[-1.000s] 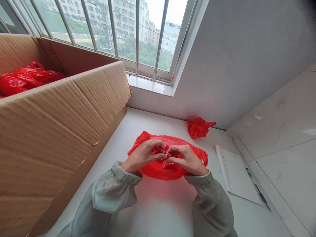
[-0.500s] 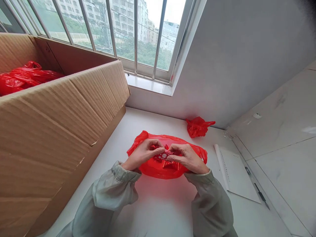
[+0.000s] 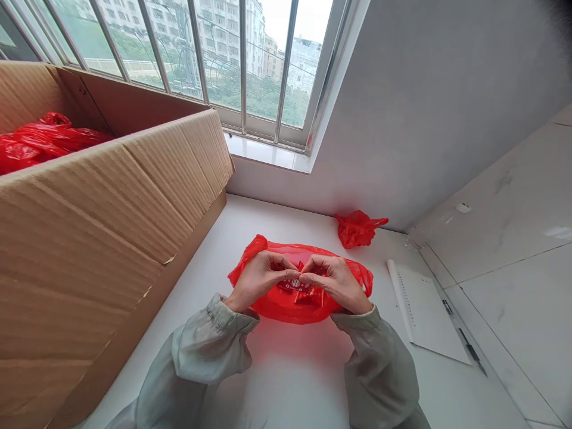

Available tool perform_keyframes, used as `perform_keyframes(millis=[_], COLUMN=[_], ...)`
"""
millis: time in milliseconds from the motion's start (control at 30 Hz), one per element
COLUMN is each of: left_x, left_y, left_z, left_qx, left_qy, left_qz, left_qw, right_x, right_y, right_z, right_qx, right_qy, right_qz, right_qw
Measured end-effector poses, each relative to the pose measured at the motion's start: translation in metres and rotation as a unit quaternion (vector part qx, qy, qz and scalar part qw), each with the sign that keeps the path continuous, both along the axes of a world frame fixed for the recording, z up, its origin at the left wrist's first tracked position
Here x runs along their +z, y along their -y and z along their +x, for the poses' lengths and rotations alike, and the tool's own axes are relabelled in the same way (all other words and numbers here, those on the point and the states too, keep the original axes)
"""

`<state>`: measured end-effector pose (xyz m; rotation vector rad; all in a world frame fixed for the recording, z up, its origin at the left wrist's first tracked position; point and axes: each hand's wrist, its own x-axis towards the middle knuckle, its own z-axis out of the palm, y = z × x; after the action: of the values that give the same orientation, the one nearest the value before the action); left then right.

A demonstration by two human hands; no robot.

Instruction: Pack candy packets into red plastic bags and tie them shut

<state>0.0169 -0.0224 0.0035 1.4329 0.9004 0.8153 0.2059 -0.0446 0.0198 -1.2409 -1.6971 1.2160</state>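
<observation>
Head view: largest items?
– Cardboard box (image 3: pixel 111 226) on the left, standing on the white desk (image 3: pixel 290 381).
– Hands?
– Both over a red plastic bag (image 3: pixel 277 307) lying mid-desk. Fingers of the left hand (image 3: pixel 257 283) and right hand (image 3: pixel 337 286) pinch a small red packet (image 3: pixel 295 285) between them, just above the bag.

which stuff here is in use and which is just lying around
In use: left hand and right hand pinching a small red packet; open red bag beneath them.
Lying about: crumpled red bag, notepad, pen, cardboard box holding red bags.
</observation>
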Motion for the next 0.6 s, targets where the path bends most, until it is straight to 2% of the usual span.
perform_keyframes(millis=[167, 300, 433, 533, 600], left_x=[0.001, 0.005, 0.008, 0.007, 0.007], left_y=[-0.001, -0.001, -0.001, -0.003, -0.004], left_z=[0.0, -0.003, -0.008, -0.009, -0.008], left_qx=[0.017, 0.011, -0.037, -0.076, -0.08], left_qy=[0.017, 0.011, -0.028, -0.035, -0.018], left_qz=[-0.05, -0.053, -0.083, -0.08, -0.068], left_qw=[0.998, 0.998, 0.995, 0.993, 0.994], right_x=[-0.001, -0.005, -0.008, -0.009, -0.01], right_y=[-0.001, -0.002, -0.003, -0.003, -0.003], right_z=[0.001, 0.004, 0.009, 0.011, 0.011], right_qx=[0.002, -0.019, -0.051, -0.044, -0.027], right_qy=[0.003, 0.012, 0.004, -0.015, -0.021], right_qz=[-0.006, -0.004, -0.01, -0.03, -0.047], right_qw=[1.0, 1.0, 0.999, 0.998, 0.998])
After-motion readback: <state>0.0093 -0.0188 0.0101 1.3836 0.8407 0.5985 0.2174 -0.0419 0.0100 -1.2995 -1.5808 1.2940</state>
